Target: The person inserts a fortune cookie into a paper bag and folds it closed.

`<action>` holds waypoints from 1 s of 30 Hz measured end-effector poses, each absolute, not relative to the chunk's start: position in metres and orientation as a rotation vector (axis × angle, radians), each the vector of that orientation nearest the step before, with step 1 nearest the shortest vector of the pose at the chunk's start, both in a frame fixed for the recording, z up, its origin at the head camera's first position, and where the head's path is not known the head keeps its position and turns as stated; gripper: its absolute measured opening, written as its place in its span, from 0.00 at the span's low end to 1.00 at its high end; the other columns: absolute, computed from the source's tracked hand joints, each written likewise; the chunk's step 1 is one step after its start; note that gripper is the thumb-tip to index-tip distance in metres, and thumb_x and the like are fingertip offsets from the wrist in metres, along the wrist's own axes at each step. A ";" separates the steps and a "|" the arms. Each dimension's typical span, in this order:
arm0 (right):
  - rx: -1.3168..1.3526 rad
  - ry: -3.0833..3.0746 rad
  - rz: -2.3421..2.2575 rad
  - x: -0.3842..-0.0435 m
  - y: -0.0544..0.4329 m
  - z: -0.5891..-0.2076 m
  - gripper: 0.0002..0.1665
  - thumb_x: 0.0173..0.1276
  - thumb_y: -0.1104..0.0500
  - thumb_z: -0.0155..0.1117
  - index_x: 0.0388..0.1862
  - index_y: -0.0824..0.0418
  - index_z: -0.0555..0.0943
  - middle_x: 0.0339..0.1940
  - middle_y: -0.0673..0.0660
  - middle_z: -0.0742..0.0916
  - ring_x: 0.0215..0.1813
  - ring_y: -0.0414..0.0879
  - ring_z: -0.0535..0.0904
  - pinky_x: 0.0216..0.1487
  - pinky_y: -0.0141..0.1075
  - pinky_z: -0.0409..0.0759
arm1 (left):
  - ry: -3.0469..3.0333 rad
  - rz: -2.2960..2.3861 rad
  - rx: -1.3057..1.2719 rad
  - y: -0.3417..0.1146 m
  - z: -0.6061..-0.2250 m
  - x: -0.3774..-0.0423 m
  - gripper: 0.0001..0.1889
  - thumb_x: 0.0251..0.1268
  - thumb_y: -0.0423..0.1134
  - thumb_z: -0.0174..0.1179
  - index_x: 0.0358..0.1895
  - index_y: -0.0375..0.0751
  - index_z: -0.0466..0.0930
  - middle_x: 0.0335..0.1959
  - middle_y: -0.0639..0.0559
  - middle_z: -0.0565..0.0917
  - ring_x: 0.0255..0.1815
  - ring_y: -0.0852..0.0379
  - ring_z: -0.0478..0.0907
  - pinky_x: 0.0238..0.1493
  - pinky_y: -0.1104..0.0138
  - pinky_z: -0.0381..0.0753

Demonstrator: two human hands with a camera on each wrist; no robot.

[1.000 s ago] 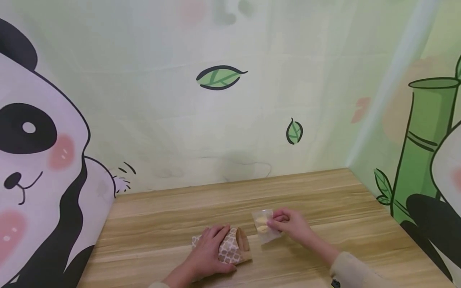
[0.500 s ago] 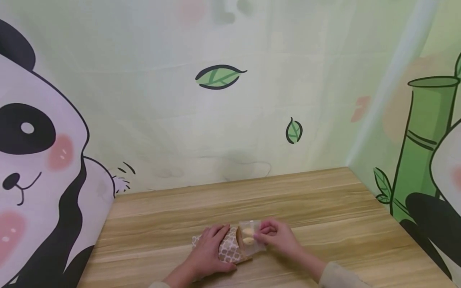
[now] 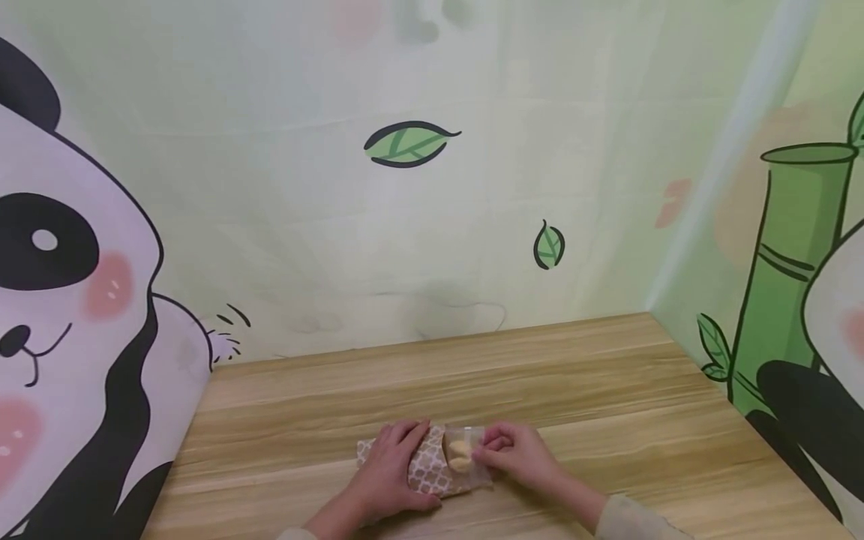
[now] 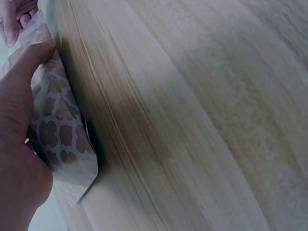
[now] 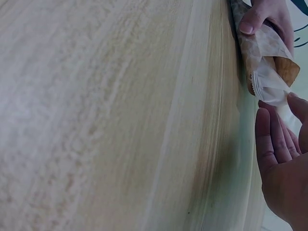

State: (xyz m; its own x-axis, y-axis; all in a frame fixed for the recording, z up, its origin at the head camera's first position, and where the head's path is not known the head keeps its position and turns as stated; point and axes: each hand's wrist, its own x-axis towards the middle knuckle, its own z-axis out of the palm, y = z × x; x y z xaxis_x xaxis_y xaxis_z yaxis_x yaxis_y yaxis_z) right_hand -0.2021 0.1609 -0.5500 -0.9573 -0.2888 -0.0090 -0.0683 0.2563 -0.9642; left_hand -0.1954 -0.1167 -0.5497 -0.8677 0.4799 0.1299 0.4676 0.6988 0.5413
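A brown paper bag with a white lattice print lies on its side on the wooden table. My left hand grips it from above, with the thumb along its near side in the left wrist view. The bag's mouth faces right and gapes around a clear packet. Two pale yellow rounded pieces show through the clear film. At the packet's right edge, my right hand pinches the film between thumb and forefinger. The packet's left end is inside the bag mouth; how deep cannot be seen.
The wooden table extends behind and to both sides of the hands. A printed cloth backdrop with pandas, leaves and bamboo hangs behind the table and along its sides.
My right hand has moved left and slightly toward me, bringing the clear packet from beside the bag into its mouth. The left hand and bag have stayed in place.
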 end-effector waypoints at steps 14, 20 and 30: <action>-0.342 2.217 -1.842 -0.203 0.162 -0.552 0.13 0.69 0.68 0.74 0.46 0.76 0.82 0.33 0.60 0.91 0.31 0.45 0.87 0.34 0.40 0.91 | 2.889 0.900 0.814 -0.117 -0.550 -0.195 0.63 0.37 0.59 0.85 0.81 0.39 0.66 0.72 0.44 0.72 0.72 0.39 0.67 0.78 0.36 0.63; -0.362 2.245 -1.810 -0.208 0.156 -0.553 0.16 0.69 0.67 0.75 0.48 0.77 0.82 0.33 0.60 0.91 0.30 0.44 0.88 0.34 0.37 0.91 | 2.897 0.883 0.841 -0.116 -0.553 -0.195 0.63 0.37 0.60 0.85 0.81 0.39 0.66 0.72 0.45 0.72 0.72 0.39 0.67 0.79 0.38 0.61; -0.425 2.307 -1.723 -0.212 0.146 -0.550 0.17 0.68 0.64 0.76 0.48 0.75 0.83 0.34 0.59 0.91 0.33 0.45 0.89 0.36 0.36 0.90 | 2.885 0.894 0.827 -0.113 -0.551 -0.196 0.62 0.39 0.61 0.85 0.81 0.39 0.67 0.72 0.46 0.72 0.71 0.42 0.67 0.76 0.39 0.66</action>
